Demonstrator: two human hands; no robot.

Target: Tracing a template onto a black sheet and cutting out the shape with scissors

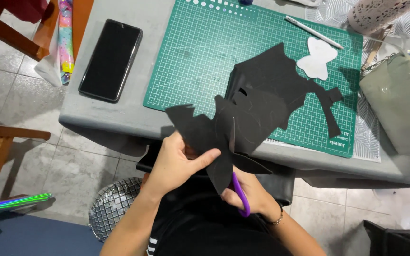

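My left hand (176,163) pinches a sheet of black paper (243,118) by its jagged lower left part, thumb on top. My right hand (255,194) is under the sheet, gripping purple-handled scissors (241,194) whose blades are hidden behind the paper. The black sheet has cut-out notches and reaches from my lap up over the green cutting mat (200,52). A white butterfly-shaped paper template (316,59) lies on the mat by the sheet's far edge.
A black phone (111,59) lies on the grey table (115,114) left of the mat. A white pen (313,32) lies at the mat's top, a grey-green pouch (399,106) at right. Wooden chairs stand left; a shiny quilted bag (112,206) sits on the floor.
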